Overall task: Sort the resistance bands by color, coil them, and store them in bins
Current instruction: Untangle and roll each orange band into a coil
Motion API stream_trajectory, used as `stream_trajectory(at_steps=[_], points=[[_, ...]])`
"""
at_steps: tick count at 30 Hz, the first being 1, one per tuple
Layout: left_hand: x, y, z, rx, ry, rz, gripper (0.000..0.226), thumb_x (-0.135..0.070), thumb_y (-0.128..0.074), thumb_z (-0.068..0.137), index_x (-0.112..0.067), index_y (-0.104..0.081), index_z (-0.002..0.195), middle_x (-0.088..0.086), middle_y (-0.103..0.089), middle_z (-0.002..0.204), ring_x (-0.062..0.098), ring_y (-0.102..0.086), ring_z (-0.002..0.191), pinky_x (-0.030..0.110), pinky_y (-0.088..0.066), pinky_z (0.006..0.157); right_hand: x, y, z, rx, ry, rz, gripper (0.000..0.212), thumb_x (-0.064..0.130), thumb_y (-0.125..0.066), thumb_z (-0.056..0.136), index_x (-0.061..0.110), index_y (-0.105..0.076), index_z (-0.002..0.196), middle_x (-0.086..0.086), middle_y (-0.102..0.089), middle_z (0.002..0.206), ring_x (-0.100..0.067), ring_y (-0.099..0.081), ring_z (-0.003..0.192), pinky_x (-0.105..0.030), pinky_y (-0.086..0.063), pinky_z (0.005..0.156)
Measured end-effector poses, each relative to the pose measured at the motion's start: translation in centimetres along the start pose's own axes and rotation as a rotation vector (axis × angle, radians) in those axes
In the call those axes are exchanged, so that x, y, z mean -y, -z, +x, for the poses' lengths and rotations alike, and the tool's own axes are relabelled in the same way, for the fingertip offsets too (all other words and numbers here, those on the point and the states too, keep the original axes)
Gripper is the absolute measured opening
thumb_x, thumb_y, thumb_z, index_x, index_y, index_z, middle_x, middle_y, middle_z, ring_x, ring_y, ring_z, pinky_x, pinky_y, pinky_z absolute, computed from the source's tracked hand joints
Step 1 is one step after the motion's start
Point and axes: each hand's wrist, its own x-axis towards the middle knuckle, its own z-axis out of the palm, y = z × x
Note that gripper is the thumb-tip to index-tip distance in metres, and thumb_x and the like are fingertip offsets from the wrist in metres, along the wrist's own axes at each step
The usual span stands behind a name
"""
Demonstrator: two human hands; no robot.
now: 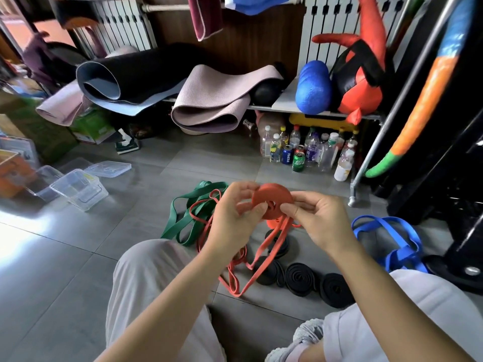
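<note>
A partly wound orange band coil (271, 198) is held up between both hands above the floor. My left hand (235, 218) pinches its left side and my right hand (321, 220) pinches its right side. The loose tail of the orange band (257, 270) hangs down to the tiles. More thin orange bands (201, 218) lie tangled over green bands (183, 223) on the left. Several coiled black bands (300, 279) sit on the floor below my hands. Blue bands (392, 239) lie loose on the right. Clear plastic bins (78, 189) stand at the left.
Bottles and cans (308, 152) crowd the floor under a low shelf (287, 108) with rolled mats (209, 100). A metal rack leg (352, 199) and black equipment base (457, 270) stand at the right. My knees frame the bottom of the view.
</note>
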Motion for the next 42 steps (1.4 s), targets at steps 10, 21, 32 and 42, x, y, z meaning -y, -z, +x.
stream_trajectory(at_steps=[10,21,32,42], points=[[-1.7,2.3,2.6,0.308,-0.61,0.82,0.041,-0.005,-0.061,0.083,-0.023,-0.064,0.121,-0.001,-0.066,0.099,0.015,-0.059,0.091,0.023,-0.046,0.078,0.9,0.3,1.0,0.073,0.045,-0.171,0.051,0.007,-0.077,0.074,0.057,-0.067,0.076,0.021,-0.071,0.078,-0.002,-0.068,0.073,-0.019,-0.054,0.072],[-5.4,0.9,3.7,-0.018,-0.254,0.012,0.049,0.009,-0.061,0.084,-0.028,-0.058,0.115,-0.001,-0.068,0.098,0.01,-0.07,0.086,0.027,-0.058,0.073,4.9,0.6,4.0,-0.01,0.152,0.027,0.033,-0.006,-0.072,0.072,0.024,-0.068,0.087,0.021,-0.07,0.068,0.005,-0.065,0.065,-0.008,-0.049,0.066],[-8.9,2.2,6.5,0.007,-0.423,0.516,0.037,-0.004,-0.066,0.082,-0.02,-0.055,0.113,0.002,-0.058,0.113,0.016,-0.061,0.099,0.031,-0.054,0.079,9.1,1.2,7.6,0.028,0.245,-0.24,0.023,-0.001,-0.072,0.077,0.019,-0.068,0.087,0.001,-0.068,0.077,0.005,-0.06,0.058,-0.011,-0.05,0.065],[-7.6,2.9,6.6,0.105,-0.457,0.789,0.043,-0.013,-0.066,0.082,-0.035,-0.063,0.119,-0.005,-0.064,0.102,0.014,-0.058,0.095,0.024,-0.044,0.089,7.0,0.7,6.5,0.04,0.145,-0.183,0.033,-0.003,-0.072,0.076,0.03,-0.066,0.08,0.011,-0.068,0.075,0.007,-0.062,0.063,-0.009,-0.05,0.068]])
